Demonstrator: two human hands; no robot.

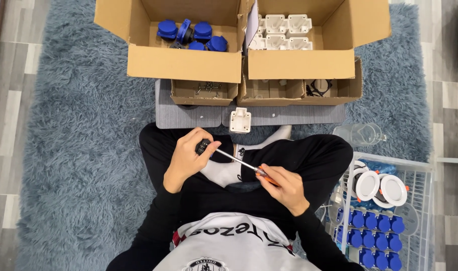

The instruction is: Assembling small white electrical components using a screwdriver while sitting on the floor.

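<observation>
Five blue caps (191,34) fill the left box (184,62), below it the left hand (186,159) has fingers clenched around one black part (203,146), meeting one screwdriver (241,164) grasped by the right hand (285,187) over the lap.

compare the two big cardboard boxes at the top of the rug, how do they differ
The left cardboard box holds blue round parts, loosely jumbled; the right cardboard box holds white squarish parts, packed in neat rows. Both are brown, open-topped with flaps up, and sit side by side on the rug.
</observation>
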